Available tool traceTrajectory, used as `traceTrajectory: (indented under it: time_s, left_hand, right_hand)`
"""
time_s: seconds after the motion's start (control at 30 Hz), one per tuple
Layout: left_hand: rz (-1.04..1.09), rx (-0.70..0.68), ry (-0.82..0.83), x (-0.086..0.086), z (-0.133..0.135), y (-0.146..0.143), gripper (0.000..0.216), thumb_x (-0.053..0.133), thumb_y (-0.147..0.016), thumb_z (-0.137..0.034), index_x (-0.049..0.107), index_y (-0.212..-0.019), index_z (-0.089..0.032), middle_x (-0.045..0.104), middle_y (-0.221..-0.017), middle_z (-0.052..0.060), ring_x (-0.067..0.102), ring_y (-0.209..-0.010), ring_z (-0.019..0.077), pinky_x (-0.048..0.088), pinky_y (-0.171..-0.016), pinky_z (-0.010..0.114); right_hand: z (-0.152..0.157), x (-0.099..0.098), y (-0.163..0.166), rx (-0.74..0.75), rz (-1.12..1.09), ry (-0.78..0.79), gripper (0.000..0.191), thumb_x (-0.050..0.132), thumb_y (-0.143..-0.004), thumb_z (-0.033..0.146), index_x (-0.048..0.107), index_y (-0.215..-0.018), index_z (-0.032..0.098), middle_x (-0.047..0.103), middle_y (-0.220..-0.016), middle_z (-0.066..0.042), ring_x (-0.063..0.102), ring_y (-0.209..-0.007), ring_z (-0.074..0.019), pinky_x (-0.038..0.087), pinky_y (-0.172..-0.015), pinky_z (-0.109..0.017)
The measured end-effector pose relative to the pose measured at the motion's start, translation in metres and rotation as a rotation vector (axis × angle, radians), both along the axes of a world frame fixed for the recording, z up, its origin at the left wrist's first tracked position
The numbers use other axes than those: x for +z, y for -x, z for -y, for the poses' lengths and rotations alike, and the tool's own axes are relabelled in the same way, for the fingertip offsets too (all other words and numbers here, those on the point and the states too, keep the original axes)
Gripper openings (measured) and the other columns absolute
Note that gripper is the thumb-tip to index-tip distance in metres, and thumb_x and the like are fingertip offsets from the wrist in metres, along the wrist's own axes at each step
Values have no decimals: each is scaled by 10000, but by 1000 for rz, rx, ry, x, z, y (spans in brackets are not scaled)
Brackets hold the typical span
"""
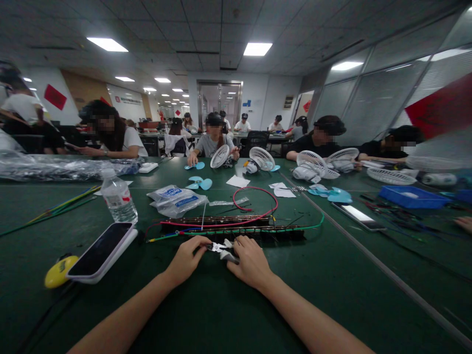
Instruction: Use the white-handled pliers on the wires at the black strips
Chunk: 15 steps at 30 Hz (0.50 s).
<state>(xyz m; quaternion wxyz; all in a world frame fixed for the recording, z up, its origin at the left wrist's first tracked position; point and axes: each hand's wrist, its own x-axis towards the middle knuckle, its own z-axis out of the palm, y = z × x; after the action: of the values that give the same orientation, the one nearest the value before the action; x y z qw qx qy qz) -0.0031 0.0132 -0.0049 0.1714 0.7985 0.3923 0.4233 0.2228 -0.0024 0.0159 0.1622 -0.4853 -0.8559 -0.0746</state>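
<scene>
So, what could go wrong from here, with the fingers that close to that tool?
The left hand is right at the metal end of the grey-and-white-handled pliers in the right hand; a slip might pinch a fingertip.

The looped red wire lies loose across the long black strips and could snag.

The clear plastic bottle stands close to the dark-screened phone; knocked over, it may hit it.
</scene>
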Motion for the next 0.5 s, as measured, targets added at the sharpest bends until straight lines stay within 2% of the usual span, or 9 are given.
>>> traceTrajectory:
  time_s: [0.5]
  left_hand:
    - [59,4,68,-1,-1,0,191,513,-842,-108,622,-975,-191,677,-945,40,644,-879,187,522,-814,328]
  right_hand:
    - [-2,-5,1,-12,22,-16,196,616,-755,351,579,-841,179,581,-923,-60,503,-840,-200,348,-716,-301]
